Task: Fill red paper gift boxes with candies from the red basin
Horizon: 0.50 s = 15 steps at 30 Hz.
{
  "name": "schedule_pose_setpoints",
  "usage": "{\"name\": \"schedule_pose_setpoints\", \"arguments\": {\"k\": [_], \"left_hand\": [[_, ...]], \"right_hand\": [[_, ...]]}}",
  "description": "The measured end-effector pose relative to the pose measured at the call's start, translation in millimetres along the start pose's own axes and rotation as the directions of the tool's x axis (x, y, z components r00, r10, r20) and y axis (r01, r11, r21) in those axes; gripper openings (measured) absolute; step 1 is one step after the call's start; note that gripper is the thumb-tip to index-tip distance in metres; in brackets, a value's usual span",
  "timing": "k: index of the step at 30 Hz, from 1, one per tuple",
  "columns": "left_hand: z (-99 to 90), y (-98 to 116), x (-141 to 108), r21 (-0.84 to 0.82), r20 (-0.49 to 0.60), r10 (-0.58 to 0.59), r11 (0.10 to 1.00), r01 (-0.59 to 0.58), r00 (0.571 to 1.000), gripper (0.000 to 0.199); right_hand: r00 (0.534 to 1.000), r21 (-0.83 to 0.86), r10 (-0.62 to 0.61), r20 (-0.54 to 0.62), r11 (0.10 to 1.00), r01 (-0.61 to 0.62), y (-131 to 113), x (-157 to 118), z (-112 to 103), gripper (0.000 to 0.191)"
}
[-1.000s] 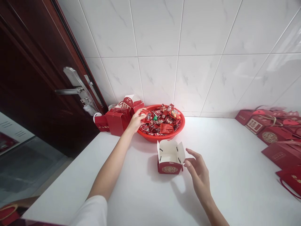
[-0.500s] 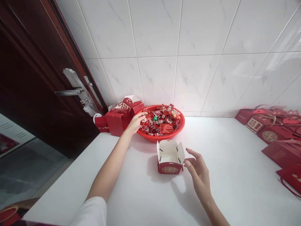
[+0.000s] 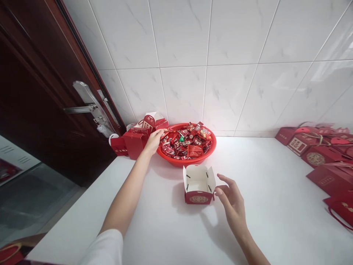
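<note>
My left hand (image 3: 154, 142) is at the left rim of a red plastic basin (image 3: 179, 162), its fingers pinched on what looks like a red-wrapped candy (image 3: 164, 135), partly hidden by the fingers. Wrapped candies (image 3: 182, 147), mostly red with one green, fill the basin. In front of it stands a small red gift box (image 3: 199, 198) with its white-lined flaps up and no contents visible inside. Just right of that box, my right hand (image 3: 233, 200) is open, with thumb and fingers apart and curved. Whether its fingertips touch the box's side, I cannot tell.
Red gift boxes (image 3: 136, 143) crowd the white table's (image 3: 154, 228) back left corner. More closed red boxes (image 3: 320, 158) line its right side. A tiled wall (image 3: 184, 88) rises behind; a dark wooden door (image 3: 41, 73) with a metal handle is at the left.
My left hand has drawn back slightly to the left, from over the candies to the basin's left rim. My right hand and the small box are almost unchanged.
</note>
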<state>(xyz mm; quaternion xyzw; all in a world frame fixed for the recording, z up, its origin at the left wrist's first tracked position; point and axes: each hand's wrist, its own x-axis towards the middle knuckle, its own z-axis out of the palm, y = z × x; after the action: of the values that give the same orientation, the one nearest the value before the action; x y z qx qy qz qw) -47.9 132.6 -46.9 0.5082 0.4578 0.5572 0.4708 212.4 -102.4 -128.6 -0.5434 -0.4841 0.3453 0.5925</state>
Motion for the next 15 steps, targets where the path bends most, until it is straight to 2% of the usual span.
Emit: {"name": "schedule_pose_setpoints", "arguments": {"k": [4, 7, 10, 15], "left_hand": [[-5.9, 4.1, 5.5, 0.092, 0.012, 0.006, 0.996, -0.007, 1.000, 0.033], [-7.1, 8.5, 8.2, 0.183, 0.056, -0.038, 0.983, 0.027, 0.998, 0.022], [-6.3, 11.2, 9.1, 0.206, 0.083, -0.077, 0.977, 0.058, 0.994, 0.016], [-6.0, 12.0, 7.4, 0.202, 0.115, -0.121, 0.975, 0.096, 0.986, 0.039]], "right_hand": [[1.000, 0.006, -0.016, -0.002, 1.000, 0.017, -0.9, 0.0, 0.1, 0.044], [1.000, 0.009, -0.007, 0.007, 1.000, 0.007, -1.9, 0.2, 0.2, 0.044], [1.000, 0.010, -0.001, 0.008, 1.000, 0.000, -2.6, 0.6, -0.2, 0.044], [1.000, 0.012, -0.010, -0.002, 1.000, 0.010, -3.7, 0.0, 0.3, 0.043]]}}
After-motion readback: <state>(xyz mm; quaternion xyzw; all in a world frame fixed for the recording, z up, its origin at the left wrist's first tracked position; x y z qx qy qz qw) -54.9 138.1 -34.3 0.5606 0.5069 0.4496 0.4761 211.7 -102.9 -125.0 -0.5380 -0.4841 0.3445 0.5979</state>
